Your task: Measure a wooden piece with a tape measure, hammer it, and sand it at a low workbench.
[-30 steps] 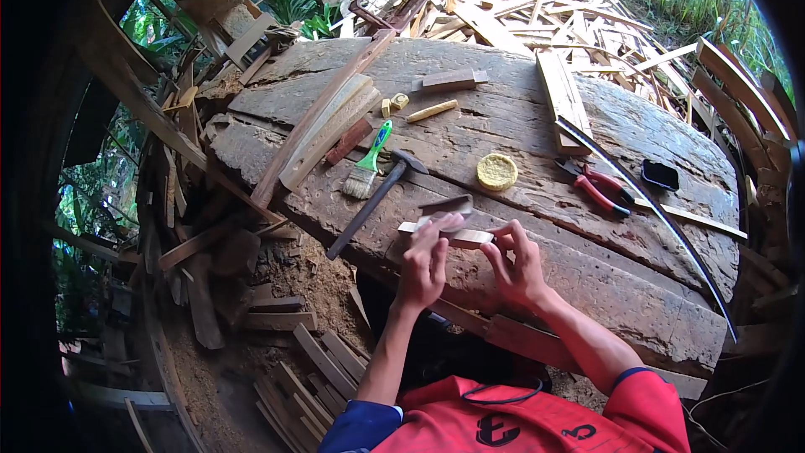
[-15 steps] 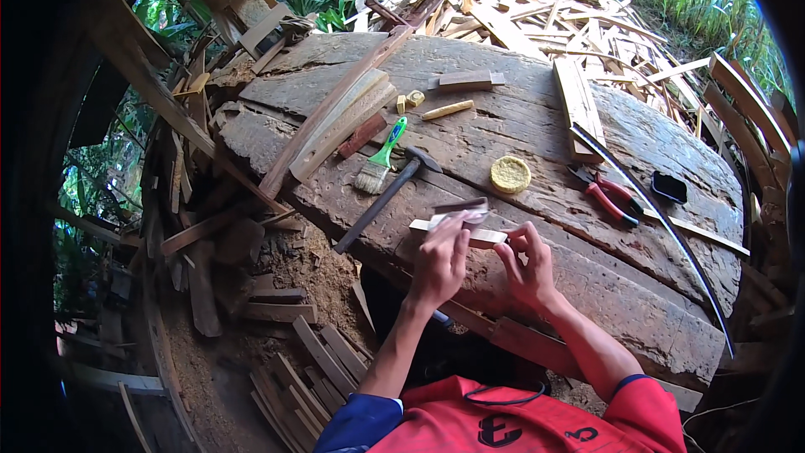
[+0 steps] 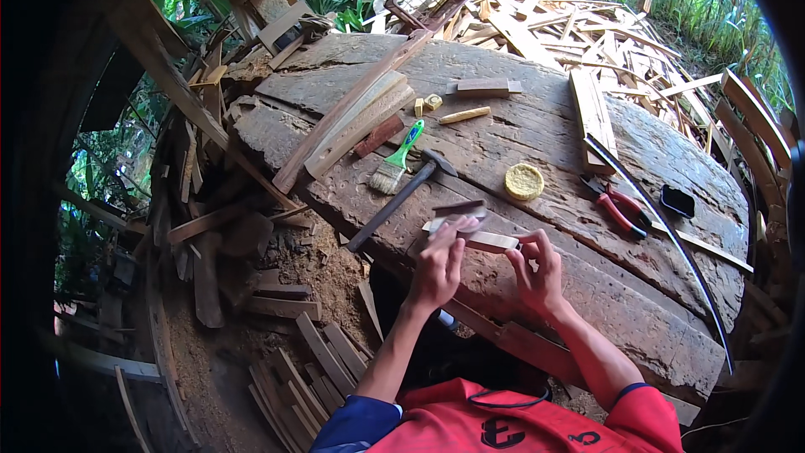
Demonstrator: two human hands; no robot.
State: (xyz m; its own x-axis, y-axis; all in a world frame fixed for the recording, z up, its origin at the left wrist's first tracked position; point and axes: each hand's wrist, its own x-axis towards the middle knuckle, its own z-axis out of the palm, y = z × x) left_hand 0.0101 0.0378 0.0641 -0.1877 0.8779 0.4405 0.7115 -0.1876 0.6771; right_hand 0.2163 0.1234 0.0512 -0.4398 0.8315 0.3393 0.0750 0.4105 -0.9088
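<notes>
A small pale wooden block (image 3: 489, 240) lies over the near edge of a big weathered wooden workbench (image 3: 587, 285), held between my two hands. My left hand (image 3: 438, 264) grips its left end, fingers curled on top. Its right end is pinched by the fingertips of my right hand (image 3: 538, 270). A thin dark wooden strip (image 3: 458, 208) rests just behind the block. A hammer (image 3: 401, 199) with a dark handle lies left of my hands, beside a green-handled paintbrush (image 3: 396, 161).
A round yellow disc (image 3: 524, 181), red-handled pliers (image 3: 616, 209), a small black object (image 3: 677, 200) and a long curved dark strip (image 3: 662, 231) lie to the right. Long planks (image 3: 352, 117) lean at the bench's left. Wood offcuts (image 3: 579, 17) pile behind; scraps and sawdust (image 3: 285, 319) cover the ground.
The view has shifted slightly. My hands stay on the pale block, with my left hand's fingers now closed further over its left end.
</notes>
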